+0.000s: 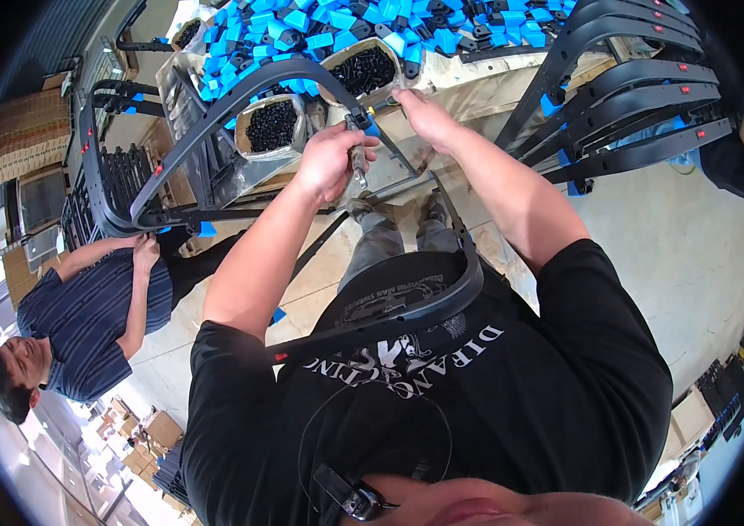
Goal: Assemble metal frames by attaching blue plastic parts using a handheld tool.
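Note:
My left hand [330, 164] is closed round a slim silver metal hand tool [359, 165], whose exact kind does not show. It is beside the lower end of a curved black tubular frame [277, 72], where a blue plastic piece [371, 129] sits. To the right, my right hand [427, 121] has its fingers pressed together near the same joint; what they pinch is too small to make out. Another curved black bar [442, 302] of the frame crosses in front of my chest.
Blue and black plastic pieces [319, 26] are heaped on the far table. Boxes of small black parts [274, 125] and black fasteners [363, 72] stand there. Curved black frames [644, 96] are stacked at right. A co-worker [96, 294] stands at left, hands on another frame [96, 167].

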A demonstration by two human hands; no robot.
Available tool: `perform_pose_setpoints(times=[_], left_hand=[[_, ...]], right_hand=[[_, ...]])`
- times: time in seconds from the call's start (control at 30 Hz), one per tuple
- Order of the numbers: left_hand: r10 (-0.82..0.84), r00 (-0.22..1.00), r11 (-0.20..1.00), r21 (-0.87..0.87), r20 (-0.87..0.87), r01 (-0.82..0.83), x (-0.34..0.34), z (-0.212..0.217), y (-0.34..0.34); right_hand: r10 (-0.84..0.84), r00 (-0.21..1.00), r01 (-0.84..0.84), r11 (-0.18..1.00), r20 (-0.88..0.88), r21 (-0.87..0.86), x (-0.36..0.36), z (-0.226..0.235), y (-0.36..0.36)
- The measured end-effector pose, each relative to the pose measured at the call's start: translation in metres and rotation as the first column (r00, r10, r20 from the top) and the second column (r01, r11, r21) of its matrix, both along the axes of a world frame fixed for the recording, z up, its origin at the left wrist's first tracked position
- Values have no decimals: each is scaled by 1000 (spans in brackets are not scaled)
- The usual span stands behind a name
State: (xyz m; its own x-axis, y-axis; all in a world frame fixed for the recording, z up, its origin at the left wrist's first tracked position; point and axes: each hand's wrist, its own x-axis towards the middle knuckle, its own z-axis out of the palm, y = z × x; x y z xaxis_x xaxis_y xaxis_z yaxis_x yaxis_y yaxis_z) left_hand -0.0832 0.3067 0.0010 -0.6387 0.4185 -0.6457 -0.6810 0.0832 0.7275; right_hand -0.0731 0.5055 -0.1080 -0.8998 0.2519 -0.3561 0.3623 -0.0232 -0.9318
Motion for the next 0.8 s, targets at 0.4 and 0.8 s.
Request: perform_pose_setpoints(times=[0.4,0.8], left_hand=[[-512,797,724,-660,-320,200,24,-62,-8],[-487,857,760,-566,-168,321,2,-56,0]], right_hand=[[251,919,-169,948,305,-270,-9,33,11],[264,898,-165,943,352,-288,-7,49,8]])
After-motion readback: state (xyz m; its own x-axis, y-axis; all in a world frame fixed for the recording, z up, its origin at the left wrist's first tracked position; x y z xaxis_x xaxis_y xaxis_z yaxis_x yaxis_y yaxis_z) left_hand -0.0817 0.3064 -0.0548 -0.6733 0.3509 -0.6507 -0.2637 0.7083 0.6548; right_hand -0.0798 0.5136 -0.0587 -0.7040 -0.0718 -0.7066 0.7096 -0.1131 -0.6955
